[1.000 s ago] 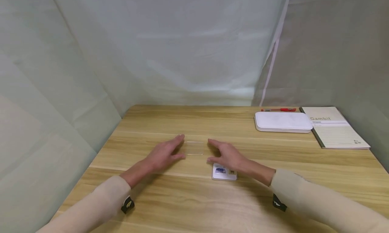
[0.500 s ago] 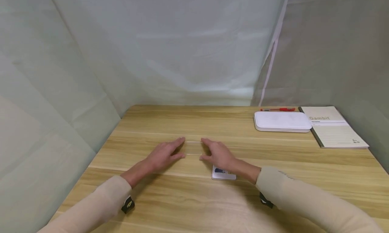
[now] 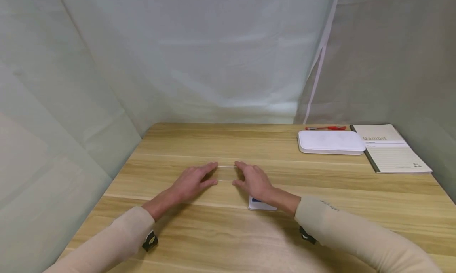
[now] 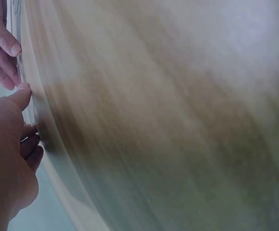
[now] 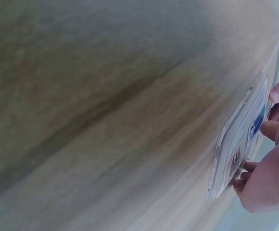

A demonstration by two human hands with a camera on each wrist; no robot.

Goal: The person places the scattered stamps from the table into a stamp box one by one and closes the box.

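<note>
A clear plate (image 3: 226, 173) lies flat on the wooden surface (image 3: 199, 237), near the middle of the head view; wood grain shows straight through it, and only its far and near edges stand out, as thin bright lines. Taking it as the dial's centre, the left hand (image 3: 190, 182) is at 9 o'clock and the right hand (image 3: 255, 182) between 3 and 4. Each is wide, thumb and forefinger well apart, with tips at the plate's ends; how firmly they press cannot be told.

At 4 o'clock is a white card (image 3: 261, 206), partly under the right hand in the head view, which shows just a bit of blue on it. The right wrist view reveals more: rounded corners, a clear rim, the blue patch and a tan panel with dark marks. The left wrist view brings both hands close, with the plate seen only as a thin edge.

Counted: one plate, one card, two hands; towards 2 o'clock, one red pen (image 3: 325, 128) and one white case (image 3: 331, 142); at 3 o'clock, one notepad (image 3: 395, 152) lettered "Gambit". In the head view the case overlaps the notepad's edge.
</note>
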